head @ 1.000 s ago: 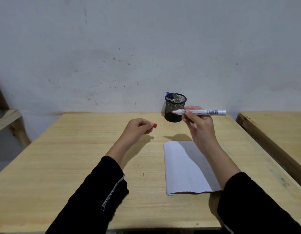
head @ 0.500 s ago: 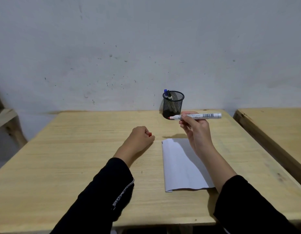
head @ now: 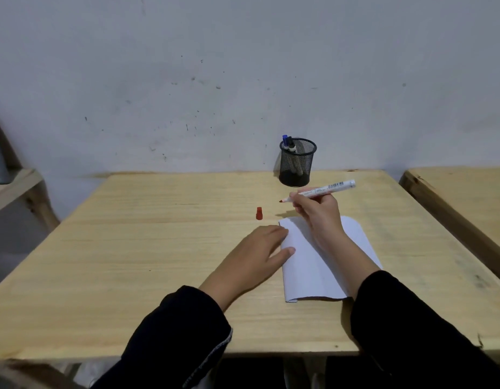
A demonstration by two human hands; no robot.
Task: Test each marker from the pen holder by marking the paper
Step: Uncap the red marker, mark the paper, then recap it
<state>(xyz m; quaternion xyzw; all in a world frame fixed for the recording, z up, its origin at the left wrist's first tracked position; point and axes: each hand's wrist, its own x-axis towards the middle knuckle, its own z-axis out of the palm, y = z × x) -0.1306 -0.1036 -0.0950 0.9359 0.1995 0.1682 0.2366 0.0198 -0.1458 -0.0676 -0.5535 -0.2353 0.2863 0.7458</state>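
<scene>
Your right hand (head: 317, 213): fingers clamped on 1 uncapped white marker (head: 324, 190), red tip pointing left, raised above the paper (head: 313, 265). Your left hand (head: 260, 248): fingers loosely spread, flat at the paper's left edge. Red cap (head: 259, 213): upright on the table (head: 131, 248). Mesh pen holder (head: 297, 162): holds 2 markers (head: 288, 143).

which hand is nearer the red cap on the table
Left. The left hand lies flat just in front of the red cap, fingers on the paper's edge; the right hand holds the marker off to the cap's right.
</scene>
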